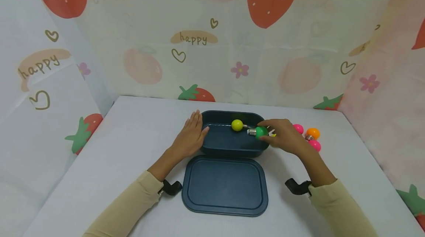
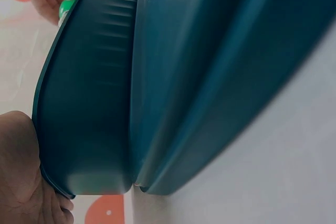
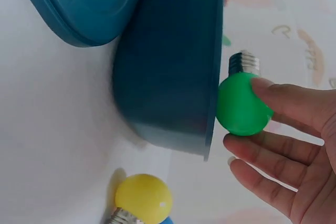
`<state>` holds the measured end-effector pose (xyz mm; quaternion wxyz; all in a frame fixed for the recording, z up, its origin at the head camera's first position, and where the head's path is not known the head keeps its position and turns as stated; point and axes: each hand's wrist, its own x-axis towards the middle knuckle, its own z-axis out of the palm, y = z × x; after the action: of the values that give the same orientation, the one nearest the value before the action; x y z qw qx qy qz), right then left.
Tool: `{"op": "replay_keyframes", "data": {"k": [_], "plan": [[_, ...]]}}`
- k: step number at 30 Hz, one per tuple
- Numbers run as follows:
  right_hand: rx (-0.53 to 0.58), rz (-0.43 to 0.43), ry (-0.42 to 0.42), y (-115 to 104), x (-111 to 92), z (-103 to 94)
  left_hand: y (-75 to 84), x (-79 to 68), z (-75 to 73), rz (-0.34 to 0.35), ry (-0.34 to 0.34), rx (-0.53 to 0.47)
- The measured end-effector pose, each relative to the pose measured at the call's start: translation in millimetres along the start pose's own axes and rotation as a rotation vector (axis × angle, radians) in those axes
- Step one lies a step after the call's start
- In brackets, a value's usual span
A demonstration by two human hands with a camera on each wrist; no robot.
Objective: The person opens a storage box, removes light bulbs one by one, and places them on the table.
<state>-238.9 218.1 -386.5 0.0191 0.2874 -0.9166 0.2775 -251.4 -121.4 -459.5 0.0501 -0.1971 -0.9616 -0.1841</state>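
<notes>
My right hand pinches a green light bulb between thumb and fingers, its silver screw base pointing left in the head view. The bulb is held at rim height over the right end of a dark blue plastic box. Inside the box lies a yellow light bulb with its base to the right. My left hand rests with straight fingers against the box's left end. In the left wrist view, the palm and fingers touch the rim from outside.
The box's dark blue lid lies flat in front of it. Right of the box, pink bulbs and an orange bulb lie on the white table. Another yellow bulb lies near the box's right end. Strawberry-print cloth hangs behind.
</notes>
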Motion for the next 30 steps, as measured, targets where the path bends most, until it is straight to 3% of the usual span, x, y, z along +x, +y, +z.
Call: {"op": "replay_keyframes", "data": {"k": [5, 13, 30], "plan": [[0.000, 0.042, 0.081, 5.1, -10.4, -2.8, -0.2, 0.4, 0.4, 0.000, -0.006, 0.001], [0.006, 0.191, 0.143, 15.9, -25.4, -13.9, 0.3, 0.6, -0.4, 0.001, -0.005, -0.006], [-0.007, 0.254, 0.220, 52.2, -51.9, -32.1, 1.0, 1.5, 0.5, 0.000, 0.002, -0.003]]}}
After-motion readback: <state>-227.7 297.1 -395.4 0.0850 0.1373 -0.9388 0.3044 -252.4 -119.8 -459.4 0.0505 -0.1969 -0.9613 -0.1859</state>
